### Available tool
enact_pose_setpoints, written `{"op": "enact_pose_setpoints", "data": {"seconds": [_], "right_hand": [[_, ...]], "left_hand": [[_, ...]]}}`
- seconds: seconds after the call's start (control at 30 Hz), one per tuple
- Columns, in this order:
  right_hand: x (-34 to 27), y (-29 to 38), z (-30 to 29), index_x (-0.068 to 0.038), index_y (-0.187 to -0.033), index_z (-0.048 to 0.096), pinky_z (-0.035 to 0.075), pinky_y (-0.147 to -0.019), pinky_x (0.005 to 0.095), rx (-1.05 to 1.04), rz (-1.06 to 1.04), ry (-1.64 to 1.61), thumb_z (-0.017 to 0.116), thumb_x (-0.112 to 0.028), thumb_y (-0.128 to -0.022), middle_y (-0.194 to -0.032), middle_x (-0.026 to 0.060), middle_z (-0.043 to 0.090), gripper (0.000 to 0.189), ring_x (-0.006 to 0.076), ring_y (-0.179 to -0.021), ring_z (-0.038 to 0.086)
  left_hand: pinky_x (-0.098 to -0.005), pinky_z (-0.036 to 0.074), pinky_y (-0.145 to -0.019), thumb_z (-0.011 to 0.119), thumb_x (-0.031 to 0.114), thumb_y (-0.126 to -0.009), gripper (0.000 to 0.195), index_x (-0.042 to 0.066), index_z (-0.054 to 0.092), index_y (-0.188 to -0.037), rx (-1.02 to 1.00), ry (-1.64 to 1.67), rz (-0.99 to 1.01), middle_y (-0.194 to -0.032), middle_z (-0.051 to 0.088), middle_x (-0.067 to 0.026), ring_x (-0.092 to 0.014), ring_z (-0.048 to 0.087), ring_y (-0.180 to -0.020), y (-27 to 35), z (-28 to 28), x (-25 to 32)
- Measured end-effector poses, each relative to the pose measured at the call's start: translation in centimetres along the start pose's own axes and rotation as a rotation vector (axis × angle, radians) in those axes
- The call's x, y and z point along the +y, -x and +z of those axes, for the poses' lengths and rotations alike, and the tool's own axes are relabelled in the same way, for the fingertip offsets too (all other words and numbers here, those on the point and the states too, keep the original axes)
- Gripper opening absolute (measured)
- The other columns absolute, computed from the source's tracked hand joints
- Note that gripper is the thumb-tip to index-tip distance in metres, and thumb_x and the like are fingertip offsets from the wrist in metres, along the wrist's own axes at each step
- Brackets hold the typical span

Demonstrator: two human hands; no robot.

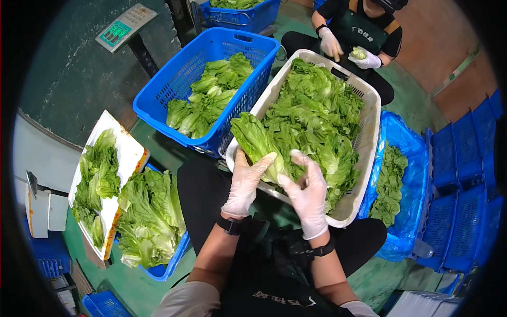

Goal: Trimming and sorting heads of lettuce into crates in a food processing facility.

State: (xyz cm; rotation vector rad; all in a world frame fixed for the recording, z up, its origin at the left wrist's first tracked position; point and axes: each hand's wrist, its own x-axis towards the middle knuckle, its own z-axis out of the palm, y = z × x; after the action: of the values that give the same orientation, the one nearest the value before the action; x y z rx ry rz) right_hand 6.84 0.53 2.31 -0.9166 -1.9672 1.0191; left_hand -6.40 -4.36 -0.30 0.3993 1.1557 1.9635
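Note:
My left hand [246,184], in a thin white glove, grips the base end of a head of leafy green lettuce [257,142], whose leaves point up and away from me. My right hand [307,190], gloved likewise, is beside the base with its fingers apart; a fingertip is close to the lettuce, and whether it touches cannot be told. Both hands are over the near edge of a white plastic crate [374,130] piled with loose lettuce [313,111]. Left of it stands a blue perforated crate [146,95] with several lettuce heads [214,95] inside.
A white foam box [113,123] and a low blue crate [168,269] hold lettuce at the left. A blue-lined crate [412,170] stands at the right, near stacked blue crates [455,158]. A digital scale [126,27] is at the upper left. A gloved co-worker [356,43] sits opposite.

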Motion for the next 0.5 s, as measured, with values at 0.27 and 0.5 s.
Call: {"op": "enact_pose_setpoints", "data": {"seconds": [0.27,0.5], "right_hand": [[5.0,2.6,-3.0,0.006,-0.13,0.047,0.047,-0.067,0.0243,-0.229,0.471,-0.797,0.08,-0.016,-0.077,-0.099,0.0051,0.061,0.066,0.0104,-0.08,0.057],[4.5,2.9,-4.2,0.004,-0.126,0.052,0.035,-0.048,0.0185,-0.265,0.559,-0.779,0.071,-0.027,-0.085,-0.08,-0.0026,0.058,0.055,0.003,-0.055,0.043]], "left_hand": [[-0.0317,0.047,-0.092,0.069,0.018,-0.088,0.053,0.004,0.042,-0.132,-0.201,0.204,-0.264,-0.122,0.057,-0.0051,-0.018,0.056,-0.11,0.5,1.1,3.0],[-0.0335,0.049,-0.091,0.066,0.01,-0.088,0.045,0.003,0.048,-0.129,-0.161,0.218,-0.159,-0.118,0.06,-0.0069,-0.018,0.059,-0.106,0.5,2.9,1.6]]}}
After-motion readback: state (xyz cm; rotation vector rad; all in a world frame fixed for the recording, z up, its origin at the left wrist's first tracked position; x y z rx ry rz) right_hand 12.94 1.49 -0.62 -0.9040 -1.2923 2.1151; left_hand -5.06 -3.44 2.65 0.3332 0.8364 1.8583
